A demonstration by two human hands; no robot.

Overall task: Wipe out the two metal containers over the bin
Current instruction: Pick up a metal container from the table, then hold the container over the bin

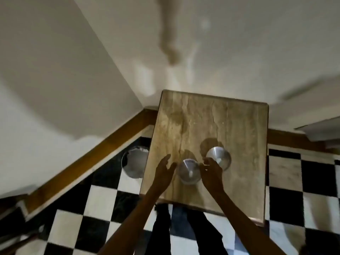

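Observation:
Two lidded metal containers stand on a small stone-topped table. The nearer container sits between my hands; the farther container is just behind and to the right. My left hand is open beside the near container's left side, fingers spread, a small gap from it. On the container's right is my right hand, fingers curled, partly covering the far container's front edge; whether it touches either one is unclear. A round metal bin stands on the floor left of the table.
The table stands close to a white wall with a brown wooden skirting. The floor is black-and-white checkered tile. My legs in dark trousers are below the table's near edge. Dark furniture parts show at lower left.

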